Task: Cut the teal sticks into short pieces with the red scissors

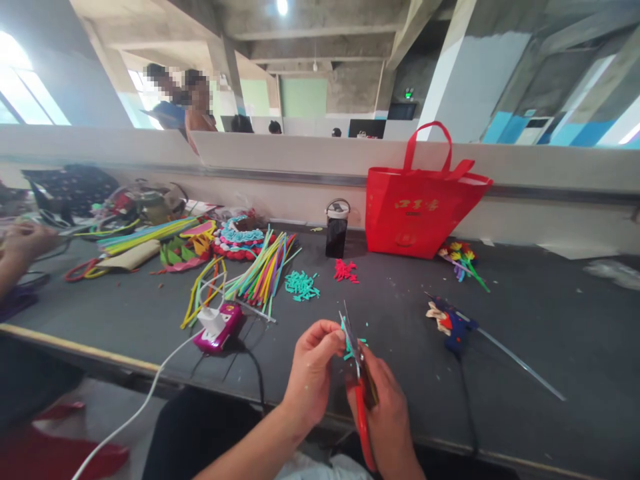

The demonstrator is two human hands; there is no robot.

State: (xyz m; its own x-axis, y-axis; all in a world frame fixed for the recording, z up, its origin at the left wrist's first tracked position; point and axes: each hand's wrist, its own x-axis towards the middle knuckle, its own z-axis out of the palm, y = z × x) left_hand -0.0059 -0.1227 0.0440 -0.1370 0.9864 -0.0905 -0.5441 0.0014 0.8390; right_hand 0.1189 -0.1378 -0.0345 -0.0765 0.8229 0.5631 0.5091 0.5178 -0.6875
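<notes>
My right hand [387,407] grips a pair of scissors [364,413] with red handles, its blades parted and pointing away from me. Close to the blades, my left hand [313,363] is pinched around a short teal strip [343,325], mostly hidden by the fingers. Small teal cut pieces [350,350] lie on the dark table just beneath the blades. Farther off sit a heap of teal pieces [302,285] and a smaller heap of red pieces [345,270]. A bundle of colourful pipe cleaners [263,273] lies to the left of these heaps.
A purple power strip [220,327] with a white plug and cable is at left. A glue gun [454,327] with a long glue stick rests at right. A red bag [420,210] and a black cup [337,233] stand at the back. Another person's hand [27,240] appears far left.
</notes>
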